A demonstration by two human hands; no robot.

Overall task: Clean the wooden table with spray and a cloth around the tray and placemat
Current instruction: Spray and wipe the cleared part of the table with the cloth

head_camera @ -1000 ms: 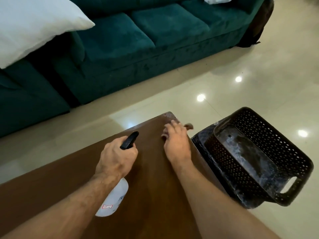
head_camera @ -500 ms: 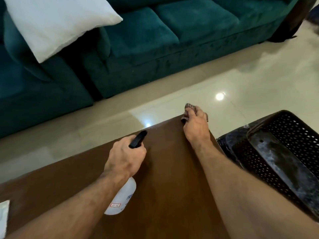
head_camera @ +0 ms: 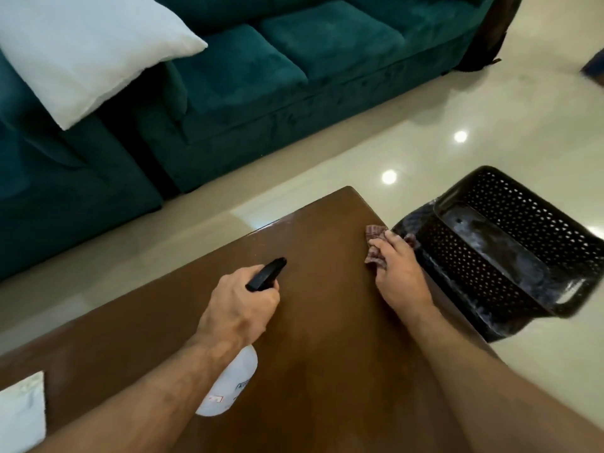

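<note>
Left hand (head_camera: 238,305): fingers curled round the neck of the spray bottle (head_camera: 228,384), held above the wooden table (head_camera: 327,354). The bottle's long axis runs from its white body near the left forearm up to the black spray head (head_camera: 266,274), which points away from the person, toward the table's far corner.

Right hand (head_camera: 397,273): palm down, fingers bent over a reddish-brown cloth (head_camera: 374,246), pressing it onto the table at the right edge, near the far corner. The cloth is bunched; part of it hangs past the edge.

Just beside that edge, on the pale tiled floor (head_camera: 490,103), a black perforated basket (head_camera: 510,243) lies tilted. A white item (head_camera: 19,416) shows at the table's near left. Beyond the table stand a teal sofa (head_camera: 294,76) and a white cushion (head_camera: 85,50).
</note>
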